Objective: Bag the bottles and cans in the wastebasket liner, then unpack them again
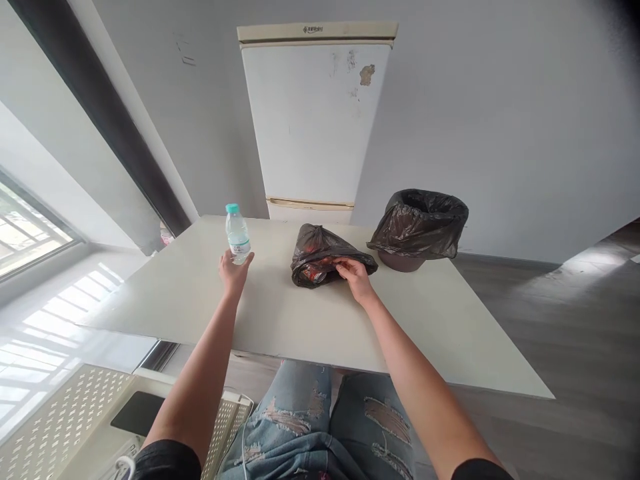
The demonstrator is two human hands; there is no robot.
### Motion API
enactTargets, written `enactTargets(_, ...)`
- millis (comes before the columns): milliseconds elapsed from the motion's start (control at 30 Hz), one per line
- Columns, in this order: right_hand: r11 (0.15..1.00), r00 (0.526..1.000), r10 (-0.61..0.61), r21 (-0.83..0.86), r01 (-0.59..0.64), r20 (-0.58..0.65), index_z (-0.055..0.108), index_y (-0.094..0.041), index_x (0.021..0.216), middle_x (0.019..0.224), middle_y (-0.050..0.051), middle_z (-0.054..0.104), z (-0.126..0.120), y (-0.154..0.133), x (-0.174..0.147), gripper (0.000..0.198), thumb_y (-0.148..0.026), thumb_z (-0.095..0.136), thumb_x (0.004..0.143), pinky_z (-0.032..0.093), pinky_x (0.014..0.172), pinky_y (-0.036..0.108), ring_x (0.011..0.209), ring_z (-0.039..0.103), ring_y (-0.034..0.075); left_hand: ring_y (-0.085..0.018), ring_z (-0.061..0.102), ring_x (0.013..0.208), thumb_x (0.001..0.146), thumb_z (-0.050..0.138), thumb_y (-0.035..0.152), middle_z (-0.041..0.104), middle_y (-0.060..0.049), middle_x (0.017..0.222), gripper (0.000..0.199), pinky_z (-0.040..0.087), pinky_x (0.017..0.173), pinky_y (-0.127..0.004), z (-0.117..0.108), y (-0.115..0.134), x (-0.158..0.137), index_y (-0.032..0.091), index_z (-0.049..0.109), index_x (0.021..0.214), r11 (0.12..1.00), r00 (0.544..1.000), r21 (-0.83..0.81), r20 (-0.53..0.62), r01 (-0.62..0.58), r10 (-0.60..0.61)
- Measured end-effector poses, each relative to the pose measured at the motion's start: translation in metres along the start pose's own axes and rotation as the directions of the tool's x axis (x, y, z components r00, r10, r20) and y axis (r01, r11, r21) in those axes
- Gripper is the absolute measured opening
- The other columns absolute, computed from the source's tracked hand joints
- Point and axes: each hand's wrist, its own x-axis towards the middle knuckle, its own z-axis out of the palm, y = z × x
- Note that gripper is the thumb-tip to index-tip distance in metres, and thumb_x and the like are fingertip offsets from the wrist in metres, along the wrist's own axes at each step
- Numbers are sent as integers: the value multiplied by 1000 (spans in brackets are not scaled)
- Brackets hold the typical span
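A clear plastic water bottle (238, 230) with a teal cap stands upright at the left part of the white table (280, 320). My left hand (233, 272) is wrapped round its lower end, thumb on the right side. To the right lies a black plastic bag (320, 239), its mouth facing me and some red, crumpled items (314, 274) showing inside. My right hand (356, 277) pinches the upper edge of the bag's opening at its right side. The tips of those fingers are partly lost in the bag's folds.
At the table's back right stands a brown trash bin (401, 262) lined with a black bag (425, 227). A white fridge (315, 120) is behind the table. By my left side is a cream perforated basket (65, 407) holding a dark flat object (137, 413).
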Motion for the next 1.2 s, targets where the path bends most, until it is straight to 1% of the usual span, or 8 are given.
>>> enactTargets(200, 984, 997, -44, -170, 53, 57, 80, -22, 98, 90, 2, 74, 1, -3, -3, 29, -48, 80, 86, 51, 81, 33, 80, 61, 18, -36, 64, 119, 80, 79, 51, 72, -11, 116, 48, 48, 105, -52, 4, -22, -1, 24, 56, 111, 985, 991, 114, -28, 130, -127)
enactTargets(467, 781, 948, -256, -537, 317, 188, 71, -24, 85, 82, 2, 69, 10, -16, -17, 30, -46, 62, 101, 50, 89, 36, 80, 60, 20, -40, 55, 135, 88, 72, 43, 67, -17, 136, 58, 39, 115, -56, 8, -22, 4, 21, 45, 135, 972, 990, 200, 43, 121, -132)
enactTargets(633, 743, 939, -270, -574, 345, 215, 65, -25, 141, 132, 12, 67, 13, -4, -13, 42, -38, 58, 101, 47, 115, 49, 127, 60, 30, -41, 49, 144, 88, 74, 40, 61, -20, 145, 65, 36, 120, -57, 10, -20, 1, 19, 46, 143, 969, 990, 209, 34, 129, -139)
enactTargets(767, 665, 929, -262, -649, 370, 261, 62, -25, 146, 139, 15, 60, 18, 3, -11, 50, -30, 64, 96, 44, 120, 54, 133, 56, 33, -41, 41, 150, 79, 86, 41, 52, -24, 149, 88, 35, 122, -58, 7, -17, -4, 16, 38, 148, 982, 989, 125, -63, 139, -132)
enactTargets(900, 618, 935, -244, -702, 354, 257, 68, -24, 134, 132, 14, 68, 26, 2, -13, 42, -33, 72, 93, 47, 117, 54, 130, 59, 35, -34, 57, 130, 90, 74, 34, 52, -20, 138, 59, 43, 115, -55, 1, -7, -10, 16, 45, 138, 999, 958, 16, -284, -41, 44)
enactTargets(1000, 606, 955, -214, -738, 296, 208, 72, -21, 127, 127, 14, 73, 32, 3, -12, 43, -42, 78, 90, 49, 114, 53, 126, 63, 37, -22, 65, 100, 98, 61, 27, 55, -12, 126, 25, 53, 103, -46, 5, 9, -25, 20, 57, 122, 947, 928, -97, -254, -305, 273)
enactTargets(1100, 587, 962, -194, -762, 273, 195, 73, -20, 129, 133, 16, 72, 36, 6, -10, 50, -48, 80, 88, 48, 116, 53, 132, 62, 39, -20, 65, 97, 103, 56, 29, 57, -11, 122, 16, 58, 94, -40, 19, 31, -55, 22, 63, 115, 820, 854, -254, -57, -513, 517)
enactTargets(1200, 614, 957, -181, -735, 289, 225, 73, -23, 131, 135, 13, 73, 39, 7, -8, 47, -48, 76, 91, 47, 117, 53, 133, 63, 37, -25, 63, 122, 103, 58, 28, 54, -14, 137, 26, 56, 105, -42, 34, 46, -87, 24, 64, 128, 623, 595, -405, 210, -669, 776)
